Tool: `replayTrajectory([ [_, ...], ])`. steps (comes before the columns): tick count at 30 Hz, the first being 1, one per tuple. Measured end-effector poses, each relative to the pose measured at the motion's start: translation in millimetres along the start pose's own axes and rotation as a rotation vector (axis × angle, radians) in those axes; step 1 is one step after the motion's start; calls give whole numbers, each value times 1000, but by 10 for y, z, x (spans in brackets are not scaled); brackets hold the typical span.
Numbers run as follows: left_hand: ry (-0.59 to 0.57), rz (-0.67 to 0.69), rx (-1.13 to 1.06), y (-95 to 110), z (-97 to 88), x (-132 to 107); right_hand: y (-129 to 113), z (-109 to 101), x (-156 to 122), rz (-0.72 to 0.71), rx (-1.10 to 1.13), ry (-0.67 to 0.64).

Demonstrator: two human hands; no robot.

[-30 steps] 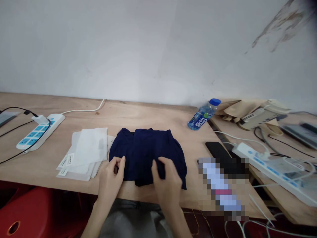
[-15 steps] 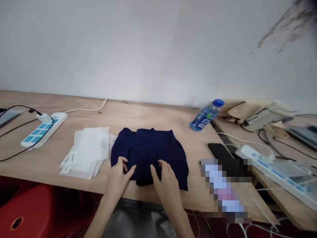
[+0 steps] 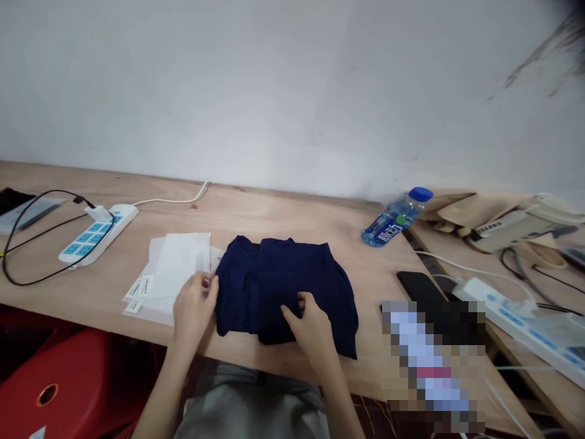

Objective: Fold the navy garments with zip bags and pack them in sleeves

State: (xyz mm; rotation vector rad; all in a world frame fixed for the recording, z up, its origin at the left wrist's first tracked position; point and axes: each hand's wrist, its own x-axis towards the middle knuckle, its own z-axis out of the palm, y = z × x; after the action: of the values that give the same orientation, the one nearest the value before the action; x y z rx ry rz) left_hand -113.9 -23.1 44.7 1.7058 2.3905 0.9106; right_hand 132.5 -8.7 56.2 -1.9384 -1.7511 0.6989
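Observation:
A folded navy-blue cloth garment [image 3: 283, 286] lies on the wooden table [image 3: 274, 210] in front of me. At its left edge is my left hand [image 3: 194, 308], fingers bent and a small gap between thumb and fingertips; the thumb is close to the cloth. Part of this hand covers the stack of thin white translucent sheets or bags [image 3: 178, 262] with small printed labels. My right hand [image 3: 315, 329] rests over the garment's lower right part, thumb and forefinger apart, nothing gripped. Its remaining fingers are partly hidden.
A white power strip [image 3: 98, 235] with a black cable lies at left. A tilted blue-capped bottle [image 3: 397, 216], a black phone-like slab [image 3: 423, 289] and a blurred-out item [image 3: 427, 360] lie at right. Beyond are another power strip [image 3: 516, 323] and a beige bag [image 3: 503, 222]. A red stool [image 3: 68, 378] stands below left.
My left hand has moved left from the garment's lower front to its left edge. My right hand stays over the lower right part. The whole view has shifted slightly.

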Motion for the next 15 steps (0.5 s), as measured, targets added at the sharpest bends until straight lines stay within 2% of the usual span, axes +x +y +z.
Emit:
replayTrajectory([
  [3, 33, -92, 155, -144, 17, 283, 20, -7, 12, -30, 28, 21],
  [6, -38, -123, 219, -175, 109, 455, -2, -17, 24, -43, -1, 24],
  [10, -84, -143, 206, -183, 220, 482, -41, -36, 76, -76, -45, 26],
  [15, -99, -137, 173, -278, 217, 451, -76, -62, 142, -65, -139, -36],
])
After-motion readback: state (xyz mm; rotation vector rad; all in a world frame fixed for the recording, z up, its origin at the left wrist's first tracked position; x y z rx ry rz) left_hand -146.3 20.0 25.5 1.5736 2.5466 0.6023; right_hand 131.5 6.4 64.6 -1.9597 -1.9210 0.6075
